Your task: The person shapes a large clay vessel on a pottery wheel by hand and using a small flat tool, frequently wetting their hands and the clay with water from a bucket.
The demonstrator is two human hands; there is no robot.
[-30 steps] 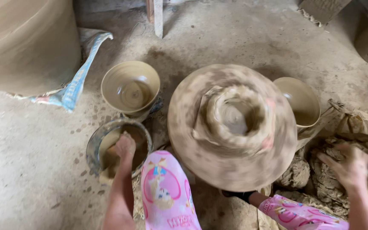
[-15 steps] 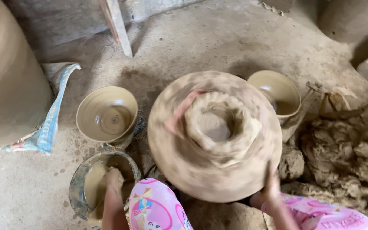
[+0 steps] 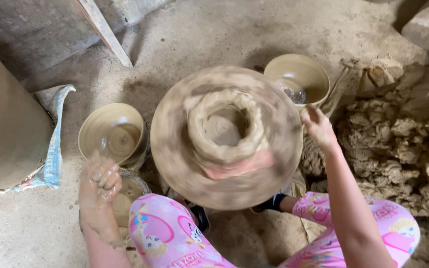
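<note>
Two hands showing in the head view, wheel between them. Going largest to smallest.

Big clay vessel (image 3: 6, 129) is filling the left edge, standing on a blue-edged sack (image 3: 53, 149). Heap of raw clay lumps (image 3: 403, 144) is sitting along the right side, on the dirt floor (image 3: 234, 30).

I'm seeing the potter's wheel (image 3: 175, 149) at centre, its disc blurred and smeared with wet clay. Rough clay ring (image 3: 224, 126) is sitting on the middle of the disc, walls uneven, hollow in the middle, also blurred.

Legs in pink printed trousers (image 3: 167, 233) are flanking the wheel at the bottom.

Three bowls: tan bowl (image 3: 112, 134) left of the wheel, slip pooling in its bottom; second tan bowl (image 3: 299, 79) behind the wheel's right edge, holding some clear water; a smaller muddy bowl (image 3: 130, 191) just under my left hand, partly hidden by it.

Left hand (image 3: 99, 181) is coated in wet clay, fingers curled in loosely, hovering over the muddy bowl near the tan bowl's rim. I can't tell if it's gripping anything.

Right hand (image 3: 318, 126) is touching the wheel's right edge, just below the second bowl, fingers bent; can't tell whether it's pinching the rim or only resting on it.
</note>
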